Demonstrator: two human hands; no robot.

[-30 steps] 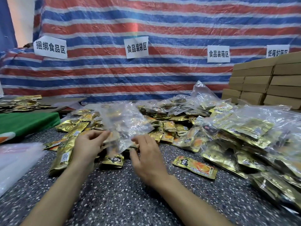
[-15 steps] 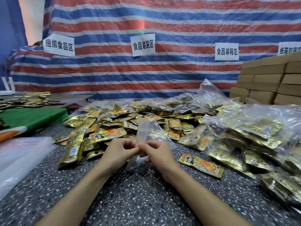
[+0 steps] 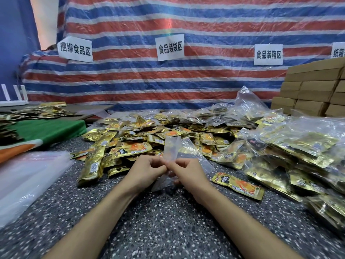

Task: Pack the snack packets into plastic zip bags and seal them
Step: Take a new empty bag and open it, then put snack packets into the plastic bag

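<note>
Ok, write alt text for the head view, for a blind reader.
The left hand and right hand pinch a clear zip bag above a speckled table, before a heap of gold snack packets. Filled bags lie at right, cardboard boxes behind them.

snack packets [image 3: 130, 149]: glossy gold foil. zip bag [image 3: 171, 149]: clear thin plastic. counter [image 3: 164, 217]: speckled stone-look, matt. boxes [image 3: 313, 90]: matt cardboard.

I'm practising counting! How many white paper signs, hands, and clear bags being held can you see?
white paper signs: 4 (the rightmost is cut off by the picture's edge)
hands: 2, the left hand and the right hand, both pinching the bag
clear zip bag, held: 1
Total: 7
</note>
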